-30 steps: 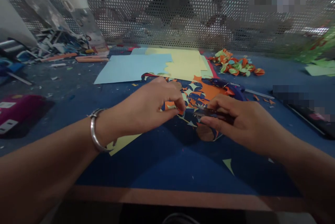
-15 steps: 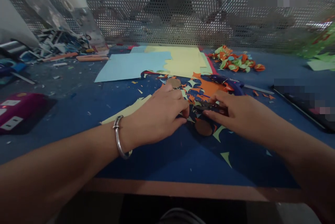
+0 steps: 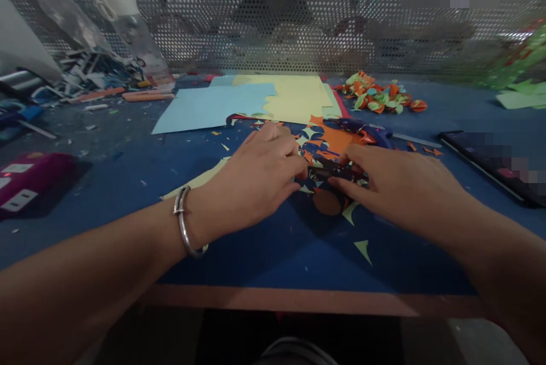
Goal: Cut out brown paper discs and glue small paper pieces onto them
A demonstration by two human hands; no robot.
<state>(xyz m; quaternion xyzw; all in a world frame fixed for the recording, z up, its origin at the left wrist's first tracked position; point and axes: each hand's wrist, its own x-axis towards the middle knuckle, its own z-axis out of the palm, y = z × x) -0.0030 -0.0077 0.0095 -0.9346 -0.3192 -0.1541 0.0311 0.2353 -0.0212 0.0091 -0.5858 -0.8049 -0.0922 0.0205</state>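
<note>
**Lots of curly bits, lots of paper left**

A heap of curly paper bits (image 3: 379, 104) looks done, at the back of the table (image 3: 256, 265). The blue sheet (image 3: 213, 108) and yellow sheet (image 3: 294, 98) have plenty left. The right hand (image 3: 409, 183) pinches a dark tool (image 3: 327, 166) over scraps; I can't tell if the left hand (image 3: 256, 177) holds anything.

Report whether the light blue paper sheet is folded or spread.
Spread: the light blue paper sheet lies flat on the dark blue table, with no crease or raised flap visible.
</note>
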